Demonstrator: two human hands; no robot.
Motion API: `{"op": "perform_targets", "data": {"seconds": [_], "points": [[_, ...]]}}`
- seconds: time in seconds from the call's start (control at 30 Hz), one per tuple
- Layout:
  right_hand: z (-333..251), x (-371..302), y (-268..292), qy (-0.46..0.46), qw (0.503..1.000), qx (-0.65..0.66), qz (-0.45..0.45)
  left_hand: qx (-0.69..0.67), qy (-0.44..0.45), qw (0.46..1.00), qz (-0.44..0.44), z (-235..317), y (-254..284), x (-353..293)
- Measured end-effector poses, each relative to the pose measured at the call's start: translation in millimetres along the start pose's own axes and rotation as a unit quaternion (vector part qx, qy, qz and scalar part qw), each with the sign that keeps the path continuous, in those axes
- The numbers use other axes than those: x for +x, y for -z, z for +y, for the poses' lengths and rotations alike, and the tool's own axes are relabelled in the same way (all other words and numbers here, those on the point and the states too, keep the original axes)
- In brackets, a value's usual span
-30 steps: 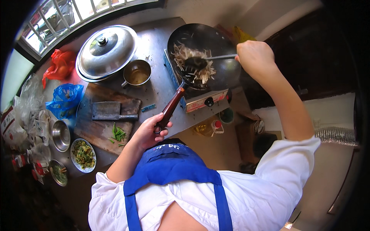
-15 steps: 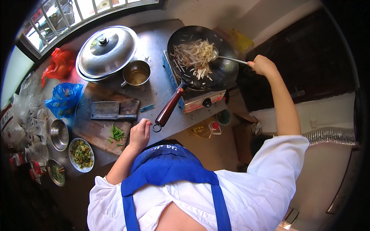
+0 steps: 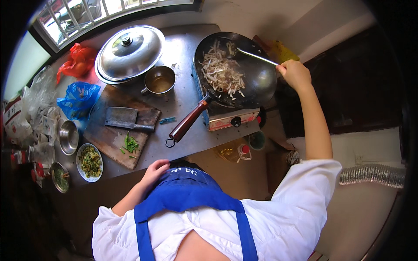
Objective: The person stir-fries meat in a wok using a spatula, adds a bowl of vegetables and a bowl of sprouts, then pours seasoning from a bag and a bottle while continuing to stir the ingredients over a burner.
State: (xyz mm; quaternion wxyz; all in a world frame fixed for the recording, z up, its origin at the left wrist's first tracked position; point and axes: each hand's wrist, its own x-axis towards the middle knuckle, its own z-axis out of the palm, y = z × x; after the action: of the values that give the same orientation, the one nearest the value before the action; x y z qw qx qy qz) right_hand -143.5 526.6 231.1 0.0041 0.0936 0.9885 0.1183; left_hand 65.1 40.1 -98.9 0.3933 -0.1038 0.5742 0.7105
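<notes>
My right hand (image 3: 296, 75) grips the handle of a metal wok ladle (image 3: 257, 56) reaching into a dark wok (image 3: 260, 85). The ladle's head lies at the far side of the wok, partly hidden by food. Pale shredded strips (image 3: 222, 71) are heaped on the wok's left side. The wok sits on a portable gas stove (image 3: 226, 122), its brown handle (image 3: 189, 122) pointing towards me at the left. My left hand (image 3: 156, 172) rests against my blue apron below that handle, fingers loosely extended and nothing visible in them.
Left of the wok stand a steel pot (image 3: 160, 80) and a large domed lid (image 3: 130, 54). A cleaver (image 3: 122, 116) and cut green pieces (image 3: 129, 143) lie on a wooden board (image 3: 98, 135). A plate of food (image 3: 90, 163), steel bowl (image 3: 69, 137) and plastic bags (image 3: 78, 99) sit further left.
The ladle's head has moved to the far side of the wok, and the strips have shifted and spread nearer. My left hand has dropped back from near the wok handle to my apron, its fingers loosening.
</notes>
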Motion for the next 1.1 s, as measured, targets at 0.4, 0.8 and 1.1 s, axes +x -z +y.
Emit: {"op": "perform_targets", "data": {"seconds": [0.4, 0.8, 1.1], "points": [[-0.4, -185.6, 34.5, 0.076, 0.992, 0.056, -0.081, 0.285, -0.071, 0.953, 0.069, -85.8, 18.9, -54.4], [-5.4, -111.8, -46.5, 0.137, 0.987, 0.068, 0.056, -0.018, -0.024, 0.985, 0.168, -133.2, 3.0, -68.1], [17.1, -152.4, -100.8, 0.035, 0.989, 0.143, -0.028, -0.09, -0.063, 0.883, 0.456, -110.6, 29.4, -123.8]]}}
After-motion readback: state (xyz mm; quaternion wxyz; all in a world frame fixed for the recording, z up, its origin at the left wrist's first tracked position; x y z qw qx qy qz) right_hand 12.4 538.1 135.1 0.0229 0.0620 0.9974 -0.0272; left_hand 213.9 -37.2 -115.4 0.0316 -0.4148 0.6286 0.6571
